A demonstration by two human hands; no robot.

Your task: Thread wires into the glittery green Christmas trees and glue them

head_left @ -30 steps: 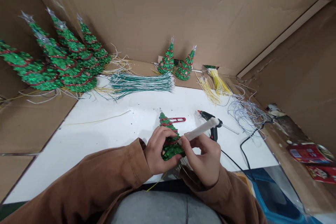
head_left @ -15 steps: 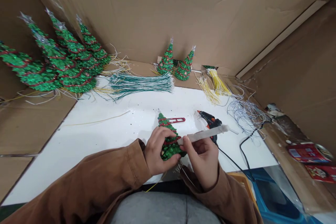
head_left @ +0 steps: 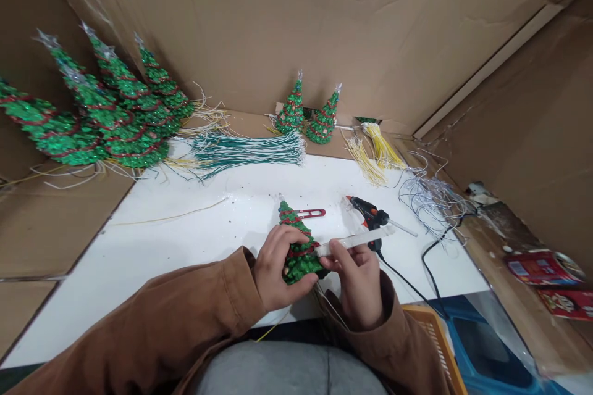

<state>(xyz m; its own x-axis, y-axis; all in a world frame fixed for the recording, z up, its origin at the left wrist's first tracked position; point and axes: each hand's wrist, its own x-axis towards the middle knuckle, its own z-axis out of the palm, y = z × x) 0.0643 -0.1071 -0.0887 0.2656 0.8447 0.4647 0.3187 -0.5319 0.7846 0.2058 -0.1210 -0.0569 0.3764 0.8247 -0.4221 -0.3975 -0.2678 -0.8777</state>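
Observation:
A small green Christmas tree (head_left: 299, 262) with a red garland lies tilted on the white table, its tip pointing away from me. My left hand (head_left: 281, 265) is wrapped around its left side, fingers over the top and thumb near the base. In my right hand (head_left: 359, 278) a whitish translucent stick (head_left: 356, 239) is pinched between thumb and fingers. Its left end touches or nearly touches the tree's right side. Thin wires hang from the tree's base. Just beyond the tree lie red thread snips (head_left: 315, 213), partly hidden by it.
A black glue gun (head_left: 370, 213) with a cord lies to the right. Bundles of green wires (head_left: 248, 148) and yellow wires (head_left: 382, 147) lie at the back, a clear wire tangle (head_left: 430, 194) at right. Finished-looking trees (head_left: 125, 108) stand back left, two smaller ones (head_left: 322, 120) back centre.
The stick in my right hand has swung and dropped slightly, its far end now lower and nearer. My left hand keeps its hold on the tree. The view has shifted a little.

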